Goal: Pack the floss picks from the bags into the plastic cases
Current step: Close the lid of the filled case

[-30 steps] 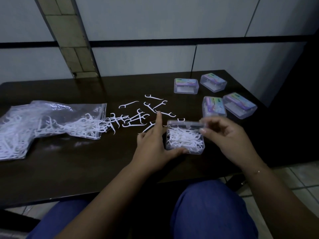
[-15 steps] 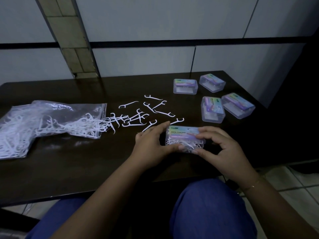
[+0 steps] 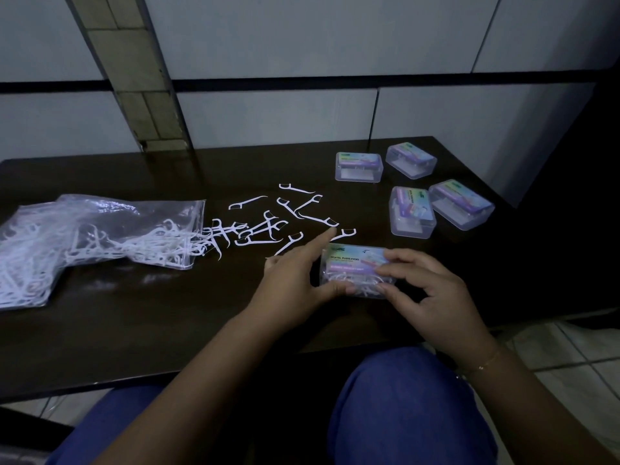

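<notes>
Between both hands' grip [image 3: 364, 286], apparently lidded case [image 3: 355, 263].

**Dim, cool-toned wide-angle frame**

Low light throughout. Table [image 3: 141, 330] surface near black, with faint sheen patches. Plastic bag [image 3: 100, 229] shows soft glare. Wall lines bow at the edges. Right corner lost in shadow. Slight softness overall.

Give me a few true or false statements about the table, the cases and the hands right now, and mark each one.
1. Both hands, left and right, hold the filled case. True.
2. That case's lid is open. False: it is down.
3. Four other cases sit at the far right. True.
4. The bag is empty. False: it holds many picks.
5. Loose picks lie on the table. True.
</notes>
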